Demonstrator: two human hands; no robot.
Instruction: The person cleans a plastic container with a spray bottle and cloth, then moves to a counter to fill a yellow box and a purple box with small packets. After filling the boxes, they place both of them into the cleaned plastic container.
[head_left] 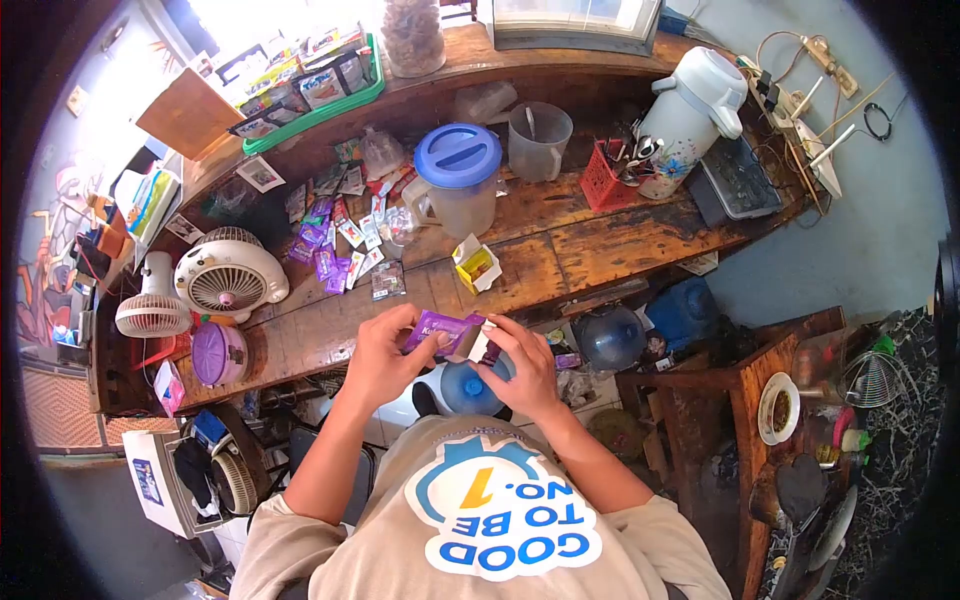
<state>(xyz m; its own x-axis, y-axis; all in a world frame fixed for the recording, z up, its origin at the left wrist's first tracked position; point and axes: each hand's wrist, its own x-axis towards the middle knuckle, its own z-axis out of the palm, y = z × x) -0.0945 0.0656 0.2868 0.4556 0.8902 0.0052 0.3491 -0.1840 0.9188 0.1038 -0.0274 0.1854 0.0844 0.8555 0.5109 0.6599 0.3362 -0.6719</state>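
A purple sachet (pixel 436 330) is pinched between the thumb and fingers of my left hand (pixel 388 352), in front of the counter's edge. My right hand (pixel 522 368) holds the sachet's other end, where a white and dark purple part shows; whether that is a separate piece I cannot tell. Just beyond my hands, a small open yellow box (pixel 476 266) stands on the wooden counter (pixel 590 262). Several purple sachets (pixel 318 238) lie scattered on the counter to the left, with white and red packets (pixel 360 236) beside them.
A blue-lidded pitcher (pixel 458 170) stands behind the box, near a clear jug (pixel 538 142). Farther right are a red cutlery basket (pixel 608 180) and a large flask (pixel 690 120). Two fans (pixel 228 278) and a purple-lidded tub (pixel 218 354) sit at the left.
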